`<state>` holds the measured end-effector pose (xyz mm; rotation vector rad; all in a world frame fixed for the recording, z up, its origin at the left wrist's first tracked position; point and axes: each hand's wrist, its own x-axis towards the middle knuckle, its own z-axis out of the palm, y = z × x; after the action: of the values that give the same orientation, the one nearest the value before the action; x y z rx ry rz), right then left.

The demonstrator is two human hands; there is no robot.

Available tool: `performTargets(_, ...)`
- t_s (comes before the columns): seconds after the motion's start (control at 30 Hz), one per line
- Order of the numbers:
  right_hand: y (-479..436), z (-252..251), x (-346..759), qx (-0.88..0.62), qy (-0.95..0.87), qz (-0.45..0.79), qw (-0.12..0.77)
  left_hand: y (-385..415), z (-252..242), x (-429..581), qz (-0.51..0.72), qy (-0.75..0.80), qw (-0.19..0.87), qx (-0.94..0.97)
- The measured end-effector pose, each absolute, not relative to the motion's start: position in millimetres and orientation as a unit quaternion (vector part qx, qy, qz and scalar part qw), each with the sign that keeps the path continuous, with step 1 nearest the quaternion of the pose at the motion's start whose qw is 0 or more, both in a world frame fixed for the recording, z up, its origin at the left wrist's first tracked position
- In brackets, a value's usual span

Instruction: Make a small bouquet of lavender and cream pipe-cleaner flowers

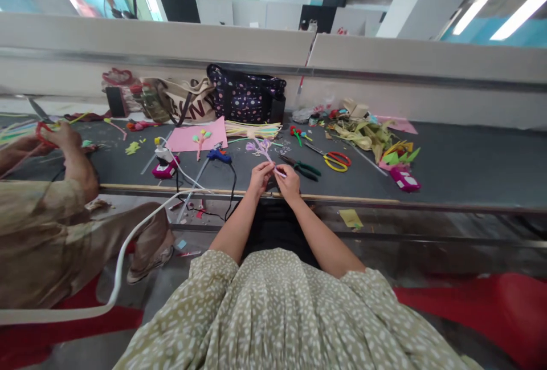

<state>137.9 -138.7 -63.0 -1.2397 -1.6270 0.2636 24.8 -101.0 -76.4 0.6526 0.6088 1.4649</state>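
Note:
Both my hands meet at the table's front edge around a purple craft flower (260, 147). Its lilac petals point away from me and its pale stem comes down between my fingers. My left hand (260, 178) pinches the stem just under the flower head. With thumb and fingers closed, my right hand (288, 181) grips the lower end of the stem, which slants to the right. Dark-handled pliers (301, 167) lie just right of my hands, and scissors (335, 160) with red and yellow handles rest beyond them.
A blue glue gun (219, 156) with a black cord lies left of my hands. Behind it are a pink sheet (179, 139) and a bundle of pale sticks (239, 129). Husk-like leaves (367, 133) pile at the right. At far left, a co-worker's hand (66, 136) holds red-handled scissors.

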Motion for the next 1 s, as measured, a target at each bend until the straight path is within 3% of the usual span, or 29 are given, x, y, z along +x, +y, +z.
performTargets(0.2,-148.7,-57.0,136.9,-0.477,-0.686,0.034,0.548,-123.0,-65.3,28.1,0.662,0.261,0.635,0.3)
performTargets(0.63,-203.4,-24.6,162.6,-0.43,-0.689,0.024,0.583,-178.4,-22.8,42.8,0.673,0.276,0.559,0.399)
performTargets(0.83,-216.1,-12.2,160.7,-0.446,-0.658,0.089,0.6,-195.7,-7.5,43.6,0.687,0.273,0.527,0.42)
performTargets(1.0,-221.4,-6.8,156.2,-0.432,-0.587,0.236,0.643,-203.6,-2.6,46.2,0.703,0.263,0.503,0.429)
